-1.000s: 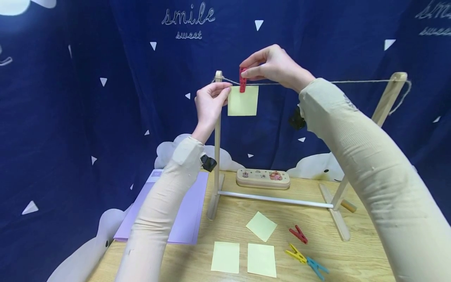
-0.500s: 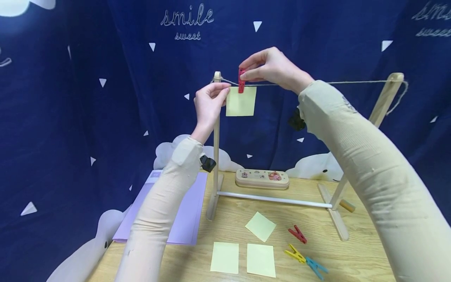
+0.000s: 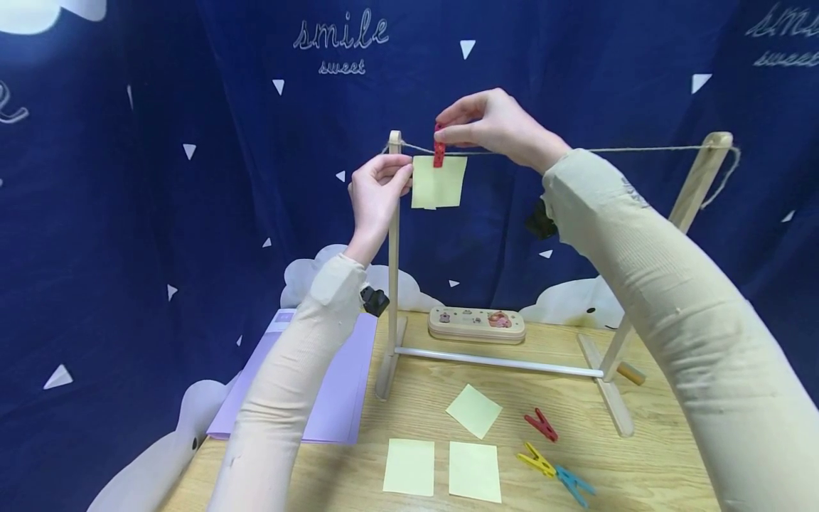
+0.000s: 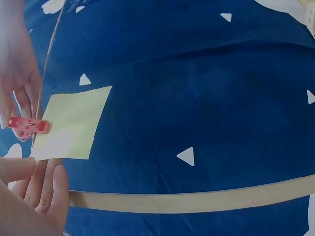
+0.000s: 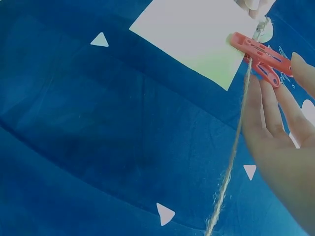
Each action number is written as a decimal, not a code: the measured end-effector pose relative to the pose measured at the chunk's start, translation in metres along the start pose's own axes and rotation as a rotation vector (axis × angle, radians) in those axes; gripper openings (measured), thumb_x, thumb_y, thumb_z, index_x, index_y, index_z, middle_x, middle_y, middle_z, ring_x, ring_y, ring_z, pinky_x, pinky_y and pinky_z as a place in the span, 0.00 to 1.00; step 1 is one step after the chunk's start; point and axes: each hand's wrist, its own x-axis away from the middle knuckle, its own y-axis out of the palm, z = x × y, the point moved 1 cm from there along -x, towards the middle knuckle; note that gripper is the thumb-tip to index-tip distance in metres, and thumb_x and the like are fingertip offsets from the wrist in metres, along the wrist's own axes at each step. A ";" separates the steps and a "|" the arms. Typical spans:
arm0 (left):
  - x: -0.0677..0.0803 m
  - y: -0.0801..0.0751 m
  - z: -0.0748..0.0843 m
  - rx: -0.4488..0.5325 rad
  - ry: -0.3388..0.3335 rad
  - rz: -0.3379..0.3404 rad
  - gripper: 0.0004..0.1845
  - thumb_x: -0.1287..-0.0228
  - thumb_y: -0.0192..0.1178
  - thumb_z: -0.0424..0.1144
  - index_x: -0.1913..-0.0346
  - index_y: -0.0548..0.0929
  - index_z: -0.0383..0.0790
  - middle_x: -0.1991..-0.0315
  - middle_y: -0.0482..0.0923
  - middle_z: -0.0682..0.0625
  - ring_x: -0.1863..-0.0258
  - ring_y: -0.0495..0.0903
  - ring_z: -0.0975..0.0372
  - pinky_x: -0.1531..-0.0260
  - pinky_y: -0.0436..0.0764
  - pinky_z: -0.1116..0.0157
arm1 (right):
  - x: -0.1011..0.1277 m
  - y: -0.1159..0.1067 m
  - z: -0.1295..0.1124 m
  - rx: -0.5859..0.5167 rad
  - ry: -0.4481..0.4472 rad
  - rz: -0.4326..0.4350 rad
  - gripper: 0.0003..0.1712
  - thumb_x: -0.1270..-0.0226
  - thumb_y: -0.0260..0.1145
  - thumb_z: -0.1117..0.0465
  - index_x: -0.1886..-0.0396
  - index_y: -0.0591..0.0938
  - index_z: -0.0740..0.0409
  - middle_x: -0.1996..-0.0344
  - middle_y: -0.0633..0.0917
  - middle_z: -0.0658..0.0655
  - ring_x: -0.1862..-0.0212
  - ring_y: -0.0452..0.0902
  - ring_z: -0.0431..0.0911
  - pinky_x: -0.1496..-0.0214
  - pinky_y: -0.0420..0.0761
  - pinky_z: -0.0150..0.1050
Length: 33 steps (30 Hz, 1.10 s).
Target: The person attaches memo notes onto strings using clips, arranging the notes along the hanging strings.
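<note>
Wooden rack (image 3: 394, 263) w/ string (image 3: 640, 148) stands on the table (image 3: 640, 469). My left hand (image 3: 374, 192) pinches the left edge of the yellow note (image 3: 438, 188) hanging at the string. My right hand (image 3: 495, 128) fingers pinch the red peg (image 3: 439, 147) clipped over note & string.

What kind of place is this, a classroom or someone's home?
Hard to say; probably a small tabletop craft setup. A wooden table stands before a navy backdrop, bearing a little string-line rack, sticky notes and coloured pegs.
</note>
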 end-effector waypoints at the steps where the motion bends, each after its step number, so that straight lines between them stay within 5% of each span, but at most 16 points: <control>1: 0.000 0.000 0.000 -0.003 0.003 -0.001 0.09 0.36 0.65 0.32 0.55 0.86 0.32 0.58 0.88 0.38 0.70 0.86 0.66 0.64 0.86 0.71 | 0.000 -0.001 0.000 0.000 0.000 0.002 0.30 0.34 0.68 0.46 0.36 0.78 0.55 0.48 0.85 0.54 0.46 0.81 0.44 0.34 0.78 0.39; 20: 0.014 -0.007 -0.008 -0.038 0.050 -0.003 0.10 0.37 0.66 0.32 0.55 0.87 0.31 0.58 0.88 0.37 0.65 0.89 0.55 0.65 0.85 0.73 | 0.019 -0.013 0.013 0.004 0.019 0.043 0.31 0.35 0.68 0.43 0.38 0.79 0.54 0.44 0.82 0.55 0.46 0.81 0.43 0.32 0.77 0.42; 33: 0.033 -0.025 -0.030 -0.056 0.018 -0.053 0.09 0.38 0.67 0.33 0.57 0.87 0.32 0.58 0.88 0.37 0.74 0.83 0.74 0.64 0.85 0.73 | 0.074 -0.016 0.049 -0.036 -0.006 0.007 0.28 0.35 0.69 0.45 0.40 0.81 0.52 0.43 0.83 0.53 0.49 0.81 0.39 0.30 0.74 0.49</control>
